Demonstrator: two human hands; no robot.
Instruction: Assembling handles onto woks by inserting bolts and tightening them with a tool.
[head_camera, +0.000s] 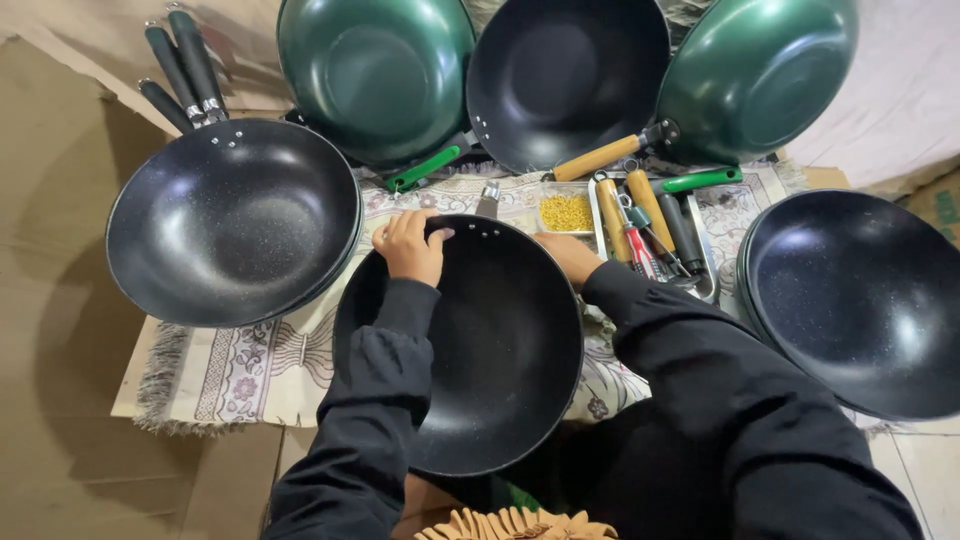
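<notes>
The black pan (470, 350) lies in the lower middle of the frame, tilted toward the camera on the patterned mat (250, 370). Both hands meet it at its far rim, so the pan's body lies below the grip in the picture. The left hand (410, 245) is clenched over the rim at upper left, fingers curled on the edge beside three rivets. The right hand (568, 255) rests at the rim's upper right; its fingers are hidden behind the edge, so I cannot tell whether that grip is closed. A short metal handle stub (488, 200) juts from the rim between the hands, pointing up the frame. That gives the pan's long axis as running top to bottom. The pan is round, deep and matte black inside, with a faint speckle and a thin bright edge.
</notes>
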